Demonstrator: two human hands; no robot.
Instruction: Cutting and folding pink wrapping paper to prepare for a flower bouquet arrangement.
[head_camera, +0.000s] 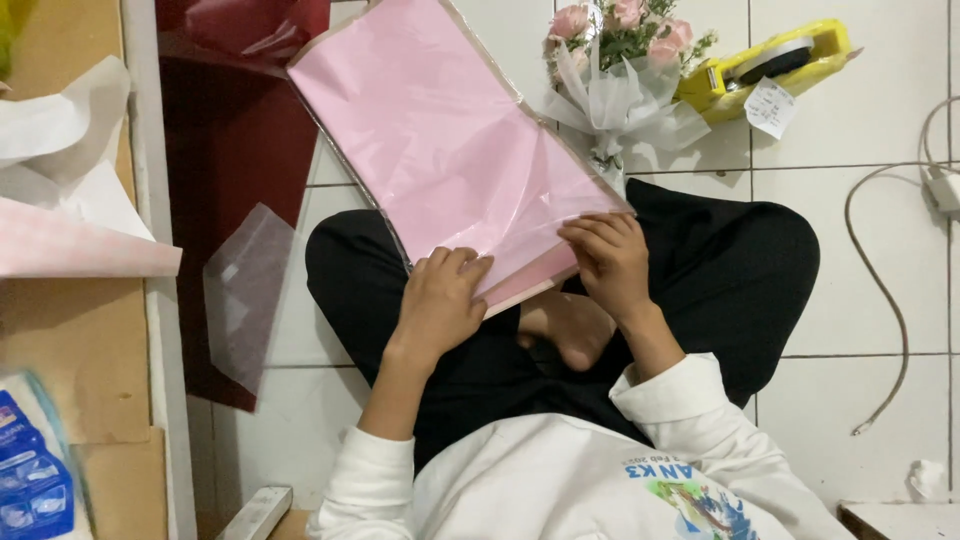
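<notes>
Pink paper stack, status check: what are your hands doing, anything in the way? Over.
Left hand and right hand both pinching near edge of pink paper stack. Stack rests on lap. Small bouquet beside far end, not blocking.

1. pack of pink paper: a long, flat rectangular sleeve of clear plastic over pink sheets, lying slanted across the person's lap, its far end on the white floor tiles.
2. white label: a small squarish slip with dark print, hanging at the front of the yellow tape dispenser.
3. blue packet: blue-and-white printed wrapper at the lower left edge, partly cut off.
</notes>
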